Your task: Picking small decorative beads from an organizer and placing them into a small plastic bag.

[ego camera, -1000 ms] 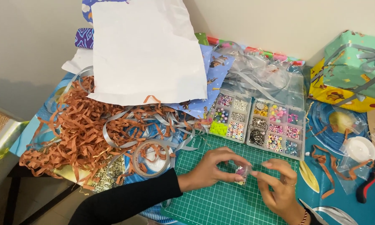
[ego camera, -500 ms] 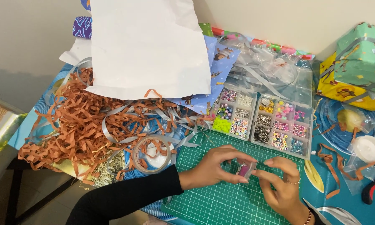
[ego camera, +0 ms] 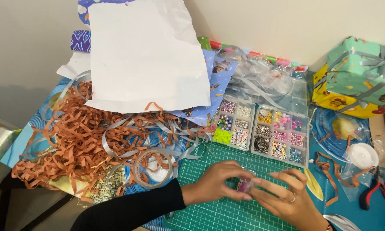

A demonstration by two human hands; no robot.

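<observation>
Over a green cutting mat [ego camera: 220, 214], my left hand [ego camera: 216, 182] and my right hand [ego camera: 286, 199] meet on a small clear plastic bag [ego camera: 245, 185] with pink and purple beads inside. Both pinch it between thumb and fingertips, just above the mat. My left arm wears a black sleeve. Right behind the hands lie two clear bead organizers [ego camera: 261, 130], open, with many small compartments of coloured beads.
A heap of brown paper shreds [ego camera: 81, 137] and grey ribbon covers the left of the table, with a clear tape roll [ego camera: 153, 167] beside the mat. White paper [ego camera: 145, 55] lies behind. Wrapped gift boxes [ego camera: 355, 75] stand at right, red-handled pliers [ego camera: 374, 194] near the right edge.
My hands have stayed together on the small bag, with the fingers shifting slightly and the right hand moving closer in. The view has swayed a little.
</observation>
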